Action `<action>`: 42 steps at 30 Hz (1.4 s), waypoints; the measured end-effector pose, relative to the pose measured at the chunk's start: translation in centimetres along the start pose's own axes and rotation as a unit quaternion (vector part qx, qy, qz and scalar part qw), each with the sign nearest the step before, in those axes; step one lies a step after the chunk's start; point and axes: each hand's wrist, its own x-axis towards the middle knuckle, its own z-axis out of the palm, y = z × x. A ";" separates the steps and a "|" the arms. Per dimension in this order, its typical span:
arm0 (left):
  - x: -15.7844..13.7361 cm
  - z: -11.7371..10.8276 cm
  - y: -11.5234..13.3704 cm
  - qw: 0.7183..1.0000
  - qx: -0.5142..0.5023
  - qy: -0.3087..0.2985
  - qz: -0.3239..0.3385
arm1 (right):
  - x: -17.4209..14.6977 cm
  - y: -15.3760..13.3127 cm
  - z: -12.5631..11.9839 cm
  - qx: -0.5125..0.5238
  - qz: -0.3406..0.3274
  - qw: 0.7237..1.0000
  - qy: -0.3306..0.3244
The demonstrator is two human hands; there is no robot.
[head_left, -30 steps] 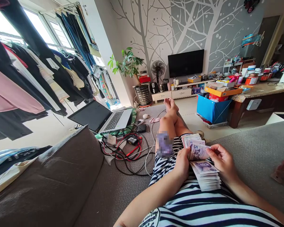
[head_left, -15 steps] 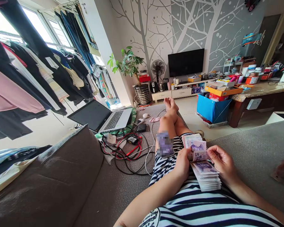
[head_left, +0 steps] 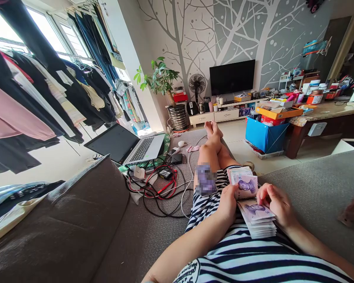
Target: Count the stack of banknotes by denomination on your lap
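Note:
My left hand (head_left: 228, 202) is closed around a thick stack of purple banknotes (head_left: 247, 186) marked with a 5, its thumb lying on the left edge of the top note. Below the grip, more of the banknotes (head_left: 258, 212) fan downward over my striped lap. My right hand (head_left: 277, 202) is on the right side of the notes, fingers curled in, with the fingertips at the upper right of the lower fan. Whether a note is pinched between those fingertips is hidden. A phone-like purple item (head_left: 206, 181), partly pixelated, rests on my thigh.
On the grey sofa to the left, an open laptop (head_left: 143, 151) stands behind tangled cables (head_left: 165, 196) and chargers. A blue bin (head_left: 264, 135) is on the floor beside a cluttered table (head_left: 327, 112). Clothes (head_left: 61, 94) hang at the left.
The upper note that was bent down by my right fingers has come down onto the lower fan, uncovering another note's portrait. My right fingers have curled further in.

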 end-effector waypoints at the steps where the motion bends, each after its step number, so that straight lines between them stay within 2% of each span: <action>1: 0.0 0.0 0.0 1.000 -0.002 -0.003 0.001 | 0.1 0.0 0.0 -0.014 0.003 1.000 0.004; 5: 0.1 -0.1 -0.1 1.000 -0.009 -0.014 0.006 | 0.7 0.2 -0.3 -0.090 0.060 0.993 0.046; 10: 0.1 -0.1 0.0 1.000 0.002 -0.013 0.003 | 1.1 0.8 -0.4 -0.099 0.107 0.987 0.063; 18: -0.3 0.2 0.3 1.000 -0.005 -0.011 -0.009 | 0.9 1.0 -0.6 -0.120 0.070 0.989 0.055; 25: 0.7 -0.6 -0.6 1.000 -0.007 -0.017 -0.009 | 0.7 0.6 -0.2 -0.096 0.064 0.991 0.071; 37: 0.5 -0.2 -0.3 1.000 -0.009 -0.005 -0.008 | 0.0 -0.4 0.2 -0.055 0.049 0.997 0.030; 42: 0.6 -0.2 -0.3 1.000 -0.010 -0.008 -0.006 | 0.0 -0.7 0.1 -0.067 0.042 0.996 0.044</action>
